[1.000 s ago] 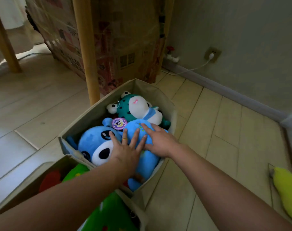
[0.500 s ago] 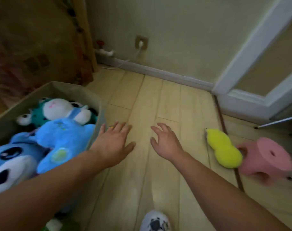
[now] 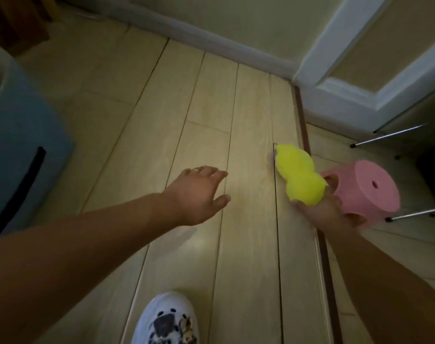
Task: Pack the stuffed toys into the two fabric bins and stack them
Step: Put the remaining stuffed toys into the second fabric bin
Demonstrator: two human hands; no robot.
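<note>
Right hand [image 3: 321, 212] is down at the yellow stuffed toy [image 3: 299, 176], fingers curling in under its near end, thumb at the lower edge. It looks like a grasp closing, though how firmly it has hold I can't tell through the blur. The toy lies on the wooden floor [image 3: 211, 115], stretching away from that hand, with the pink stool [image 3: 367, 192] just beyond it on the outer side, touching or nearly so. Left hand [image 3: 199, 194] floats empty above the boards, fingers spread and relaxed, well apart from the toy on its inner side. A white patterned shoe [image 3: 166, 319] sits low between the two arms. So this is the fetch step: one loose toy being collected. No bin shows clearly here, so the next move calls for securing that soft body, lifting it clear of the stool, and swinging back to the left.
</note>
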